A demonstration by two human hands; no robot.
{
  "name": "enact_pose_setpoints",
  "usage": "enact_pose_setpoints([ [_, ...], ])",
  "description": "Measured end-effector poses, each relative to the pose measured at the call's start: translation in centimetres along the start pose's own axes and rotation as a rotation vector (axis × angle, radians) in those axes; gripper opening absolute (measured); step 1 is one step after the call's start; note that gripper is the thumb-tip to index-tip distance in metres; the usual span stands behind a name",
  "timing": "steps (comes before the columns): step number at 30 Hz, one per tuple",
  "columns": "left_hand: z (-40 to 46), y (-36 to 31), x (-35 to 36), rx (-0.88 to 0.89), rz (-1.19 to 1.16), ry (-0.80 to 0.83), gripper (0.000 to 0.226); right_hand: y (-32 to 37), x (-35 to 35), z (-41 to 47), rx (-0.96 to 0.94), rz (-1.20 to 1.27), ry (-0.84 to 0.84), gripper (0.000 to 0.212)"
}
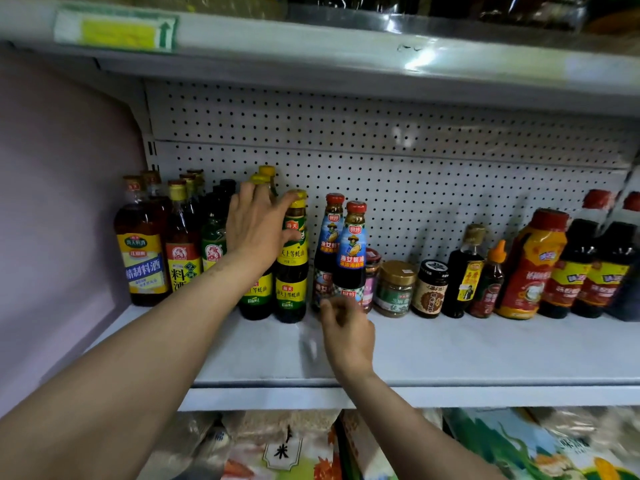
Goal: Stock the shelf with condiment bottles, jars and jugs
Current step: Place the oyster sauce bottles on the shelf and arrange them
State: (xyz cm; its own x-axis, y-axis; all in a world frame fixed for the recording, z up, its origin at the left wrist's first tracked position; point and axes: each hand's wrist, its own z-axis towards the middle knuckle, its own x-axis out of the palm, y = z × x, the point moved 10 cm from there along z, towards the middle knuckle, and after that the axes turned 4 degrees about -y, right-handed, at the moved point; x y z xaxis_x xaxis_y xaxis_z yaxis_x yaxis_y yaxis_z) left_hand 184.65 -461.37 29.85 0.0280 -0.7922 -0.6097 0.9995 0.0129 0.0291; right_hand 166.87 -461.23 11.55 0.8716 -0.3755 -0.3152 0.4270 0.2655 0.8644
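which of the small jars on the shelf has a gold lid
The jar with the green label, standing between the pink-labelled jar and the black-lidded jar. Its lid is gold; the neighbours' lids are red and black.

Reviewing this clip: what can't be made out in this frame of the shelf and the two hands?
All in the head view:
- Left hand: covers the yellow-capped bottles' necks; firm grip or mere touch is unclear.
- Right hand: fingers motion-blurred at the base of the blue-label bottle; contact unclear.
- Dark bottles at far right: cut off by the frame edge.
- Rear rows at left: hidden by the front bottles.
- Top-shelf price tag: too blurred to read.
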Motion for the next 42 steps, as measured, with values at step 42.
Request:
enact_pose_setpoints([
  [42,2.8,-7.8,2.1,0.203,-0.045,0.063,0.084,-7.1,2.8,5.6,0.18,0.154,0.148,0.033],
])
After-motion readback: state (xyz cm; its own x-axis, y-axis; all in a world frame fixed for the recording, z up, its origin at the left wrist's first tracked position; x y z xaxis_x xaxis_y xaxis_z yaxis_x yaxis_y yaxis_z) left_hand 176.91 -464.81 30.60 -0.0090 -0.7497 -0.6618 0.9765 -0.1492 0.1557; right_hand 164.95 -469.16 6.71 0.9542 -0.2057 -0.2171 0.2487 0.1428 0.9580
